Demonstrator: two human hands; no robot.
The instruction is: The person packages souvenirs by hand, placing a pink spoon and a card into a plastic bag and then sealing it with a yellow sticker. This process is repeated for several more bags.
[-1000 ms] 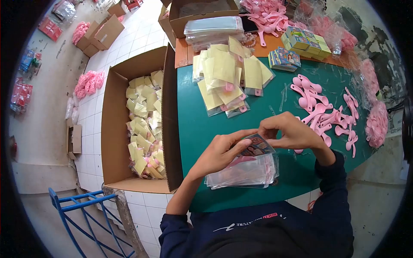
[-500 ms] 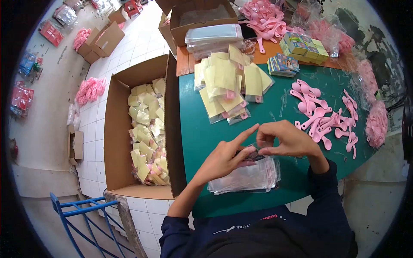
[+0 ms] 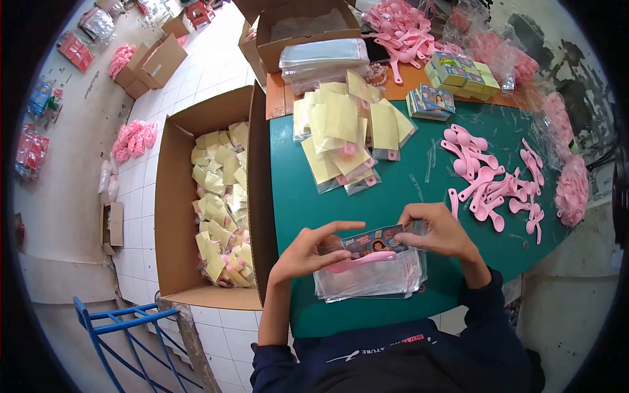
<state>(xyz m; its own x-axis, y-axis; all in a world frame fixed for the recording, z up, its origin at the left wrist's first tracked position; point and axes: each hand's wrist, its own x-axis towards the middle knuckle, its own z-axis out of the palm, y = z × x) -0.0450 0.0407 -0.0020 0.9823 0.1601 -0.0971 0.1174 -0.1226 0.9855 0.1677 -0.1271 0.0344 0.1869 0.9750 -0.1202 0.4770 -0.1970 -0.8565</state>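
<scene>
Head view: card point(image 3: 376, 243) between fingers point(image 3: 411, 240)

Printed card point(image 3: 375, 242) btwn L hand point(image 3: 306, 254) & R hand point(image 3: 440, 229): paper-like, glossy under clear plastic. Pink spoon point(image 3: 360, 262) by L fingers: smooth plastic, slight sheen. Bags point(image 3: 367, 280) just below hands: thin clear plastic, shiny, crinkled. Tabletop point(image 3: 393, 187) under & beyond hands: green, smooth, mostly matt. Big carton point(image 3: 261, 196) left of L hand: matt brown cardboard. Yellow cards point(image 3: 341, 118) beyond hands: matt paper in glossy clear plastic.
</scene>
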